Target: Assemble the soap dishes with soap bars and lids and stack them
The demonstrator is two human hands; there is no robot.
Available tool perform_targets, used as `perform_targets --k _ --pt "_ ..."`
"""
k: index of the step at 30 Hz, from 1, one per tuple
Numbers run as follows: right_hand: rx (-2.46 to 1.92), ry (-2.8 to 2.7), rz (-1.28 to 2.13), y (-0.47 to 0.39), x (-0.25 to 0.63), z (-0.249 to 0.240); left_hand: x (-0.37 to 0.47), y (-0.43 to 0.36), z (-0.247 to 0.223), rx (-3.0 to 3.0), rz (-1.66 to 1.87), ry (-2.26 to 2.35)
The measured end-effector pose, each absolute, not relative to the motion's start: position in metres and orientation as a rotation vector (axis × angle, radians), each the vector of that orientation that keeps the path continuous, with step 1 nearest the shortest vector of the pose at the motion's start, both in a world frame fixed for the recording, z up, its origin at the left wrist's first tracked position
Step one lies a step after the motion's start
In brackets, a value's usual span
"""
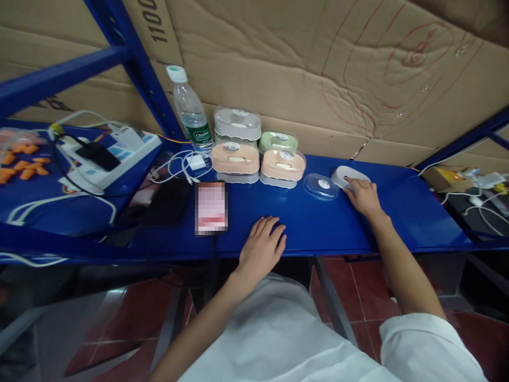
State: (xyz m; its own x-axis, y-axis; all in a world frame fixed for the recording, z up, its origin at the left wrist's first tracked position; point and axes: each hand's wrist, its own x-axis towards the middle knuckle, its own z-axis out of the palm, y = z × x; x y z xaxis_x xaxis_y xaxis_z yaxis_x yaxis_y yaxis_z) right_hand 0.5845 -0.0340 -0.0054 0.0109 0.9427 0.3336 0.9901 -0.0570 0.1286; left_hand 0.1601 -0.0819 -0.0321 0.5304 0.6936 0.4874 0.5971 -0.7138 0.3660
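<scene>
My right hand (pixel 363 197) reaches to the right part of the blue table, its thumb and fingers on a pale grey oval box (pixel 349 174). Part of that box is hidden under the hand. Beside it, just to the left, lies a clear oval lid (pixel 320 187) with a round sticker. Near the table's front edge my left hand (pixel 262 245) rests palm down, fingers stretched out and holding nothing. Behind it, similar lidded boxes are stacked, among them a peach box (pixel 235 162), another peach box (pixel 283 164), a green box (pixel 278 140) and a grey box (pixel 237 124).
A water bottle (pixel 193 116) stands left of the stacks, by a white charger (pixel 196 162) with its cable. In front lies a phone (pixel 211 208) with a blurred screen. A power strip (pixel 115 159) and orange pieces (pixel 26 168) are farther left. Cardboard (pixel 278 63) walls the back.
</scene>
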Motion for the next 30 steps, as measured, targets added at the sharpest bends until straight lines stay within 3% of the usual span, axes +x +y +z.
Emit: perform_targets --k 8,12,18,24,30 --pt "-2.288 -1.875 -0.789 -0.153 0.524 -0.012 0.149 -0.084 -0.025 2.500 0.888 0.955" --pt "-2.175 -1.946 -0.614 -0.203 0.463 -0.008 0.153 -0.089 -0.015 2.492 0.747 0.775" --pt "-1.483 -2.252 0.268 -0.157 0.426 0.018 0.155 -0.083 -0.009 2.641 0.688 0.740" --pt "-1.845 -1.914 0.103 -0.063 0.488 0.010 0.126 -0.073 -0.008 2.572 0.771 0.984" --pt "-1.826 -1.787 0.171 -0.101 0.477 -0.003 0.129 -0.075 -0.013 2.190 0.889 1.056"
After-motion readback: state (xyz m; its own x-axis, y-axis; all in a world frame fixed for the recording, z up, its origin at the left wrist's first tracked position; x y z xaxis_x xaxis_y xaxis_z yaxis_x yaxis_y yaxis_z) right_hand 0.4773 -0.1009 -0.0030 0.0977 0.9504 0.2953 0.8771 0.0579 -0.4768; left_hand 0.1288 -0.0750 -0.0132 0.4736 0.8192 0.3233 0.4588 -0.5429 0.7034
